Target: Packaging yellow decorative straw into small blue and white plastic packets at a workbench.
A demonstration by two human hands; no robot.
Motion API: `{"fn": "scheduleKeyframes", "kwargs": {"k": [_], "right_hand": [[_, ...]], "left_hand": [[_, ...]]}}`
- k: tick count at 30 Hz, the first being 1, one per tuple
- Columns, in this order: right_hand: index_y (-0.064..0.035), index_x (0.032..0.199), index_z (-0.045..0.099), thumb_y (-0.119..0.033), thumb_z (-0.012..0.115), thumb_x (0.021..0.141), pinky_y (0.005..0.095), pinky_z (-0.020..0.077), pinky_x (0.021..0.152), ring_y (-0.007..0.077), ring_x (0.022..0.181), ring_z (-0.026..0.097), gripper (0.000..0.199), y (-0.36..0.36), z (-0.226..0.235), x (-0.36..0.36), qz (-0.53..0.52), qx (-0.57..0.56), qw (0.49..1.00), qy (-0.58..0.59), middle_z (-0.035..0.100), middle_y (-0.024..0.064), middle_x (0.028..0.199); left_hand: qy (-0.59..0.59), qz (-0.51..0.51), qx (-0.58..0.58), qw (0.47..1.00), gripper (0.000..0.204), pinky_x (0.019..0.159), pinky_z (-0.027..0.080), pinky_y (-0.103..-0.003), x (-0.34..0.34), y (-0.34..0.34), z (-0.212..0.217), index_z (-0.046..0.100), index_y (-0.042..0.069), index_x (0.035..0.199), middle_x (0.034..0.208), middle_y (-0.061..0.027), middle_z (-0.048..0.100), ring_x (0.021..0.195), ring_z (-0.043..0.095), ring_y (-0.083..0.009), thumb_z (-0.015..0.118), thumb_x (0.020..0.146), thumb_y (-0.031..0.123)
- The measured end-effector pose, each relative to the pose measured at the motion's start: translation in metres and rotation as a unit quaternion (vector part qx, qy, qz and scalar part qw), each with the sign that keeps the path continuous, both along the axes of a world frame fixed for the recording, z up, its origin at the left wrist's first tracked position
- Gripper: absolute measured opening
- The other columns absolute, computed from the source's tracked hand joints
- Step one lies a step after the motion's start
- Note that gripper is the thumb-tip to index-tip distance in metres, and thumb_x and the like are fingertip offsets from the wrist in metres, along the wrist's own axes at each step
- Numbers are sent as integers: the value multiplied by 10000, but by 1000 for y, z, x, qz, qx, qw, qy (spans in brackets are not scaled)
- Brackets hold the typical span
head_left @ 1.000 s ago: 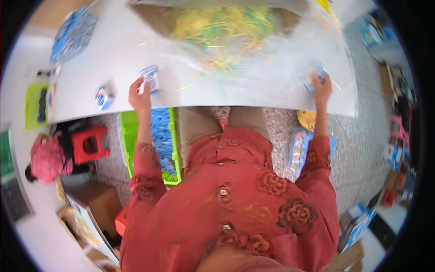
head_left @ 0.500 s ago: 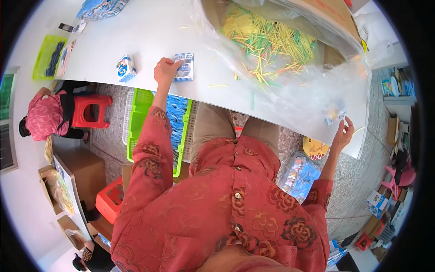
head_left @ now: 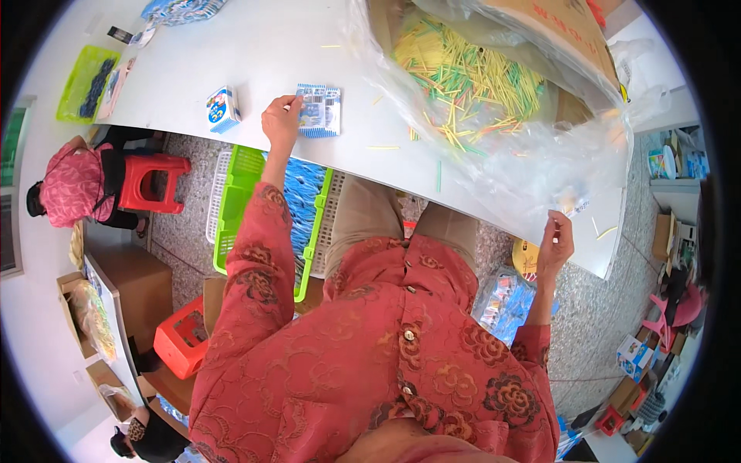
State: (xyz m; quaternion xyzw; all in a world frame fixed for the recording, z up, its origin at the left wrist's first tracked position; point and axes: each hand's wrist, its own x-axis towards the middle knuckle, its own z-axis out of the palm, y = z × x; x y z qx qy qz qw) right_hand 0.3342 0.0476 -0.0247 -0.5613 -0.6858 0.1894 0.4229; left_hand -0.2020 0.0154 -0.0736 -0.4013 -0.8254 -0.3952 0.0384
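On the white table [head_left: 270,46], my left hand [head_left: 281,122] is closed at the left edge of a flat blue-and-white packet [head_left: 321,110], pinching it between thumb and fingers. Near the table's front edge at right is my right hand [head_left: 556,241], its fingers curled together. Whatever lies between them, if anything, is too small to tell. Just beyond it, a small packet [head_left: 570,204] shows blurrily under or against the clear plastic bag [head_left: 509,181]. That bag spreads from a cardboard box [head_left: 556,23] with many thin yellow, green and red sticks [head_left: 471,77].
A small blue-and-white box [head_left: 222,109] stands left of my left hand. Below the table edge sits a green basket [head_left: 239,193] of blue packets [head_left: 302,185]. Loose sticks lie about the tabletop. A person in pink [head_left: 73,185] sits by a red stool [head_left: 154,183] at left.
My right hand has drawn left and toward me, away from the small packet at the bag, and its fingers have curled in. The left hand stays at the flat packet.
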Motion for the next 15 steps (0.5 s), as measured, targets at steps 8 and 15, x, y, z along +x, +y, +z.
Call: {"fn": "scheduleKeyframes", "kwargs": {"k": [8, 15], "right_hand": [[-28, 1117, 552, -6, 584, 813, 241, 450, 711, 122, 818, 541, 306, 13, 33, -109, 211, -80, 972, 63, 580, 68, 1053], [-12, 1045, 577, -150, 646, 807, 293, 456, 709, 173, 786, 563, 284, 45, 75, -207, 422, -26, 905, 48, 601, 97, 952]], "left_hand": [[-216, -107, 112, 964, 174, 531, 409, -223, 66, -9, 61, 668, -7, 813, 664, -31, 629, 565, 515, -62, 653, 818, 167], [-332, -319, 112, 881, 103, 619, 441, -194, 148, -28, 99, 641, -20, 818, 723, -7, 623, 669, 558, -47, 612, 840, 76]]}}
